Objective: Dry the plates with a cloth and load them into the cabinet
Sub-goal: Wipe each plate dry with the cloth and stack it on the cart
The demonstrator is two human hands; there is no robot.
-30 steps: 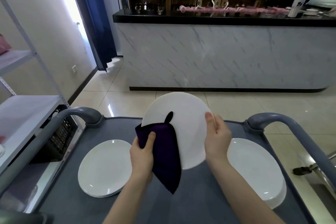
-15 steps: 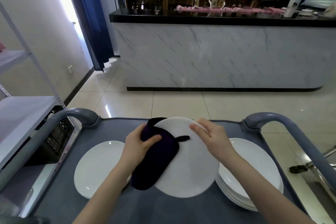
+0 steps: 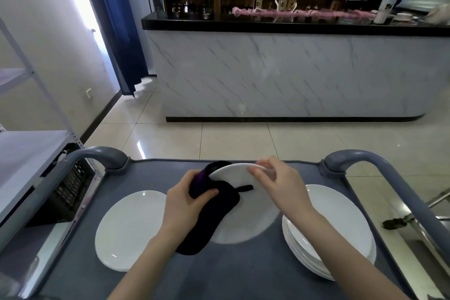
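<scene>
A white plate (image 3: pixel 246 217) is held almost flat above the middle of the grey cart top (image 3: pixel 233 273). My right hand (image 3: pixel 275 182) pinches its far rim. My left hand (image 3: pixel 187 202) grips a dark purple cloth (image 3: pixel 211 212) that wraps over the plate's left edge and lies across its face. A single white plate (image 3: pixel 129 226) lies on the cart at the left. A stack of white plates (image 3: pixel 336 229) sits on the cart at the right.
The cart has curved grey handles, one on the left (image 3: pixel 97 156) and one on the right (image 3: pixel 365 161). A metal shelf unit (image 3: pixel 26 153) stands at the left with a black crate (image 3: pixel 70 190) under it. A marble-fronted counter (image 3: pixel 292 73) stands across the tiled floor.
The plate has tipped from upright facing me to nearly flat and lower. My right hand shifted from its side edge to the far rim. The cloth now wraps the left edge.
</scene>
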